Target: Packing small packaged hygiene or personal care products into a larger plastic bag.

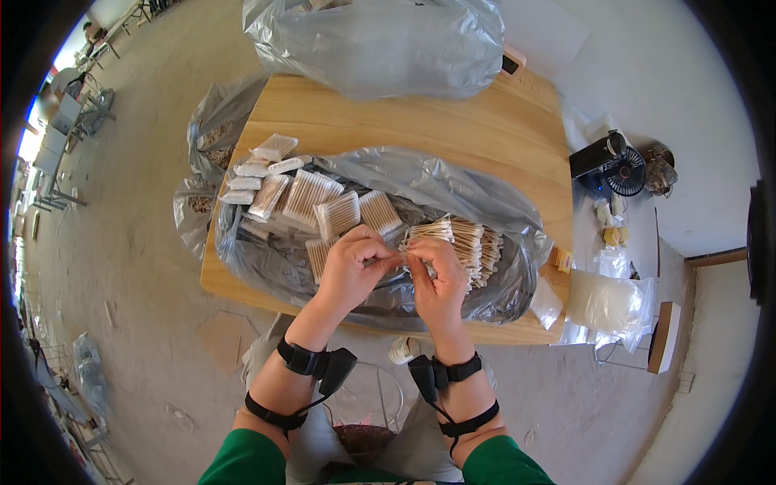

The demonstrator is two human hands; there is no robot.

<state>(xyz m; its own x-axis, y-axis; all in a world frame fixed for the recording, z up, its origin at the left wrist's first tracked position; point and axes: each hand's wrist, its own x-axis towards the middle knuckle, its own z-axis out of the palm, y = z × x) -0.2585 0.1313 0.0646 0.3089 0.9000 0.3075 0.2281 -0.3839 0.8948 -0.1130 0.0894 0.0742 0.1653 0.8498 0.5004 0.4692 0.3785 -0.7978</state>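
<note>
My left hand (356,264) and my right hand (439,279) meet over a grey plastic bag (388,162) spread on the table. Both are closed in a pinch, fingertips nearly touching. What sits between them is small and pale, too hidden to name. Left and beyond my left hand lie several clear packets of cotton swabs (313,194), flat and rectangular, some overlapping. Just right of my right hand is a heap of loose cotton swabs (477,242) with wooden sticks and white tips.
Another grey bag (380,48) covers the far part of the wooden table (388,121). A phone-like device (512,61) lies beside it. Bags with brownish contents (217,141) are left of the table. On the right are a small black fan (625,172) and a clear bag (608,307).
</note>
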